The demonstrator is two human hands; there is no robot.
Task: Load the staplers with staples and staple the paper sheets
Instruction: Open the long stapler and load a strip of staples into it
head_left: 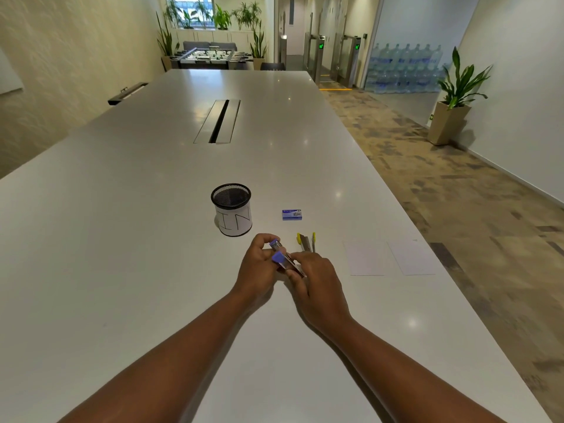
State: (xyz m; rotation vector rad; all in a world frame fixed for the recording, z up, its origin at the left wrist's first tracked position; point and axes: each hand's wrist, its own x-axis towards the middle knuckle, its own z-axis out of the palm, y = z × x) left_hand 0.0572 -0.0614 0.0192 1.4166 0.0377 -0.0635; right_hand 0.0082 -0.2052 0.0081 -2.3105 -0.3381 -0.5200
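Both forearms are reaching forward over the white worktop (pixel 137 239), meeting near its middle. The left hand (pixel 258 264) is curling its fingers round a purple stapler (pixel 282 256), holding it just above the surface, while the right hand (pixel 317 276) is pinching the stapler's lower end. A yellow stapler (pixel 306 242) is lying opened just beyond the hands. A mesh cup (pixel 232 209) is wearing a paper band reading "IN". A small blue staple box (pixel 292 214) is sitting beside it, its print unreadable. Two paper sheets (pixel 392 257) are lying to the right. Potted plants and stacked water bottles are lining the room behind.
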